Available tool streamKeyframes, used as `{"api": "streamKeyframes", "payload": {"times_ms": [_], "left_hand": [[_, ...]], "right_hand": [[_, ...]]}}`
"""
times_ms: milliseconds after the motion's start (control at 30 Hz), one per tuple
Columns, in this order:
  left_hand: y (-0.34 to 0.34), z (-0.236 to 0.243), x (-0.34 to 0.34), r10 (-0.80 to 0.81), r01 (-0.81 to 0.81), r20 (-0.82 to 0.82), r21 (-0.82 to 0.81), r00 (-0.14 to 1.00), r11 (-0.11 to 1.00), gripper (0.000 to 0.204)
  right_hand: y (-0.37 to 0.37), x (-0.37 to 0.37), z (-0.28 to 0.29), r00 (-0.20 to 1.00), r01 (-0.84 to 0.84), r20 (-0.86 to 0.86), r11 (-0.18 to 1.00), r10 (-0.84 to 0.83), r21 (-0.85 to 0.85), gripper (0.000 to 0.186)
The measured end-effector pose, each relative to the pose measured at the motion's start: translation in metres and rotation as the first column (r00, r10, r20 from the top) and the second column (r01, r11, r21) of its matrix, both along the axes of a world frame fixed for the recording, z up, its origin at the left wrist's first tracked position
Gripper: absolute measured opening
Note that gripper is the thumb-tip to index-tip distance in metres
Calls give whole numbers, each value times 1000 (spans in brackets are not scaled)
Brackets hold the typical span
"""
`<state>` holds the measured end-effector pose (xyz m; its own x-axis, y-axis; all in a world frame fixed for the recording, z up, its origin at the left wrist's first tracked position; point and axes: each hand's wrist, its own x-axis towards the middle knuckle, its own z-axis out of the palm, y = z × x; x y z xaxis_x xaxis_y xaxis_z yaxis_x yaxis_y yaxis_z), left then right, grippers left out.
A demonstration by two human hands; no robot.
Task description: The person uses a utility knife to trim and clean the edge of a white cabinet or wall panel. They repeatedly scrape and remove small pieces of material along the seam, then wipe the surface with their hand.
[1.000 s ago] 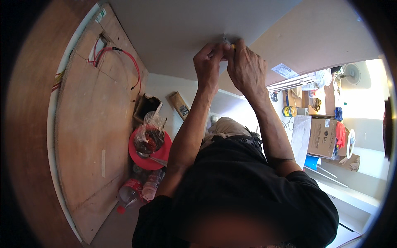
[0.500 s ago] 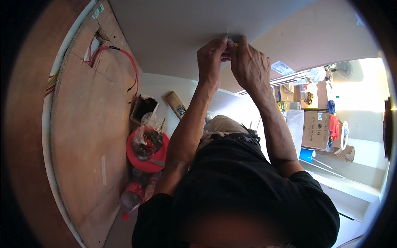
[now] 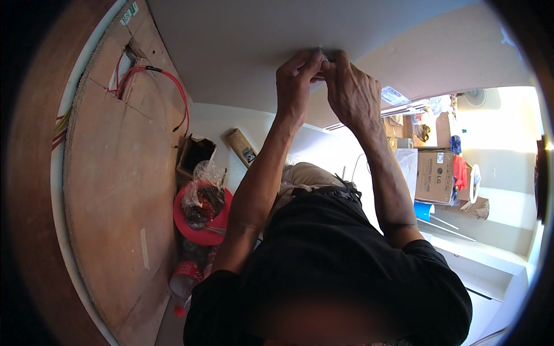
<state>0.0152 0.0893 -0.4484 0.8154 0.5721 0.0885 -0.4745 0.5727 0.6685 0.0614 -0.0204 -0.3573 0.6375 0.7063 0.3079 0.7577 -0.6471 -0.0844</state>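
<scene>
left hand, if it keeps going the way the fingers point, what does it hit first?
Most likely the small pale object pinched between the left hand and right hand, then the white surface right behind it. Depth is hard to judge.

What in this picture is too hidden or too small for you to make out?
- The small pale thing pinched against the white surface: head view, nearly covered by the left hand and right hand, too small to identify.
- The contents of the red bucket: veiled by a crumpled clear bag.
- The cardboard boxes and clutter in the far room: tiny and bent by the fisheye rim.
- The lower body: hidden by the person's black shirt.
</scene>
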Motion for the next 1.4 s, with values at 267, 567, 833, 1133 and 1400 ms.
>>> {"api": "streamKeyframes", "payload": {"times_ms": [267,567,833,1133,1400], "left_hand": [[4,3,1,-3,3,-5,25,1000,1000,24],[19,9,-2,-97,99,-52,26,994,995,23],[25,11,-7,-149,152,-56,42,987,988,21],[24,20,-10,-157,158,-102,-2,982,987,21],[33,29,-12,-225,219,-154,-53,962,974,17]], "right_hand": [[7,-10,6,997,61,-41,998,-62,-24,39],[18,-18,17,995,95,49,987,-89,-128,32],[21,-28,22,989,140,88,964,-123,-224,25],[19,-19,24,986,166,46,965,-160,-201,23],[28,-32,30,978,206,30,946,-205,-250,25]]}}
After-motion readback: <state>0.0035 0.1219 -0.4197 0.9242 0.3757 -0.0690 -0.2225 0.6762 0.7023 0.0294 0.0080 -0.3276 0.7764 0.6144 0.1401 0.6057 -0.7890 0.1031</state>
